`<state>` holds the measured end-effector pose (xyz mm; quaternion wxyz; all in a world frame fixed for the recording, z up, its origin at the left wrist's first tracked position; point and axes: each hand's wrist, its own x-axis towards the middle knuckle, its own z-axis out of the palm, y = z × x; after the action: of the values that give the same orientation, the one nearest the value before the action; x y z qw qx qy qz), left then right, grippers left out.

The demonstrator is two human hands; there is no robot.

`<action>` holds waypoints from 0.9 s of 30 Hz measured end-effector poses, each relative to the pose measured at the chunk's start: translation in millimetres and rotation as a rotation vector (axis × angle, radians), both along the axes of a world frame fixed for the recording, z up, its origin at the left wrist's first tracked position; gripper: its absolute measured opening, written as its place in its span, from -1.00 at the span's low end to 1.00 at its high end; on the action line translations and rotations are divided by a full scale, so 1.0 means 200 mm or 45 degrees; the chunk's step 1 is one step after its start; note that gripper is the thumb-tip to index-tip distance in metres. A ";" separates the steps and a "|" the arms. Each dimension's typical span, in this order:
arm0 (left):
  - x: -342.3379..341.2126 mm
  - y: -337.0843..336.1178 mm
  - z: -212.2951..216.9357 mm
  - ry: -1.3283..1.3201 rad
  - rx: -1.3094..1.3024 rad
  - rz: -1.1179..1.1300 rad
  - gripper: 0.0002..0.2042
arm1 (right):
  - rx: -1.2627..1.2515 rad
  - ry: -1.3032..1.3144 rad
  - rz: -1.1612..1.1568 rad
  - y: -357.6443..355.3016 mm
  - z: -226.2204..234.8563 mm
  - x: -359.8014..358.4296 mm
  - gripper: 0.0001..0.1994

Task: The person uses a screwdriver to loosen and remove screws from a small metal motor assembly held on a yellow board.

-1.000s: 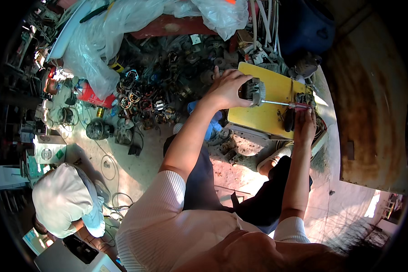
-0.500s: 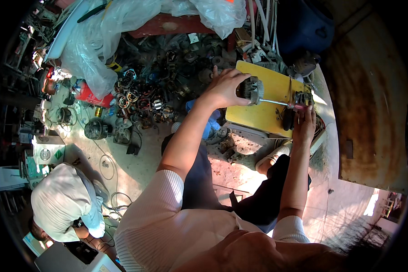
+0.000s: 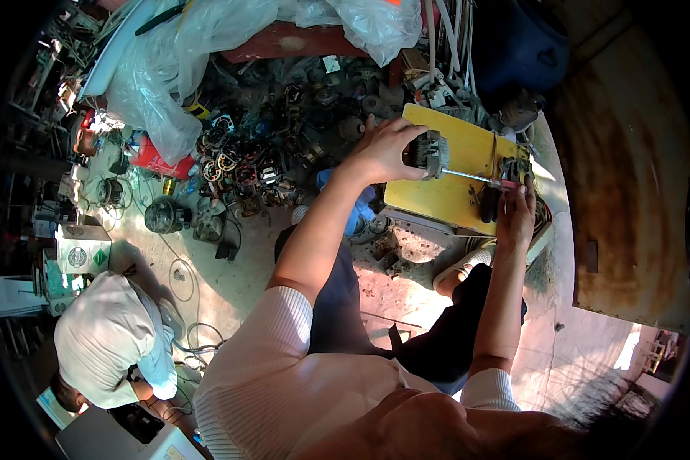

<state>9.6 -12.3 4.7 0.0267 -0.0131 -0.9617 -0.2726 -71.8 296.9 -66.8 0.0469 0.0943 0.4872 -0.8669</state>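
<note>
The left hand point(image 3: 387, 149) grips a small ribbed metal motor point(image 3: 429, 152) on the smooth yellow board surface point(image 3: 452, 192); the right hand point(image 3: 516, 215) pinches a thin screwdriver point(image 3: 479, 179) whose shaft runs to the motor. The slim steel tip could likely skid off the rounded casing toward the left fingers if it is pushed off-line. Coiled copper windings point(image 3: 238, 161) and crinkled clear plastic sheeting point(image 3: 161, 84) lie on the floor beyond

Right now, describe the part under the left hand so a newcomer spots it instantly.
Find the yellow board at upper right. On it the left hand grips a small grey motor. Unlike the dark motor parts piled on the floor, it has a thin steel shaft running toward the right hand.
</note>
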 end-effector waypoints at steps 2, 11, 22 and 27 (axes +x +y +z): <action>0.00 0.00 0.00 -0.006 0.014 0.002 -0.14 | -0.017 0.019 0.001 0.00 0.00 0.00 -0.54; 0.01 0.00 -0.01 0.019 0.052 -0.007 -0.15 | -0.027 -0.008 -0.021 0.00 0.04 0.01 -0.58; 0.01 -0.01 0.00 0.009 0.025 0.004 -0.16 | 0.008 0.026 0.014 -0.01 0.05 0.02 -0.59; 0.01 -0.01 0.01 -0.007 0.037 0.009 -0.17 | -0.033 -0.049 -0.060 -0.07 0.10 0.04 -0.60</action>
<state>11.2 -15.3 6.0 0.0252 -0.0087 -0.9577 -0.2865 -64.6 283.0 -46.0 0.0369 0.1220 0.4726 -0.8720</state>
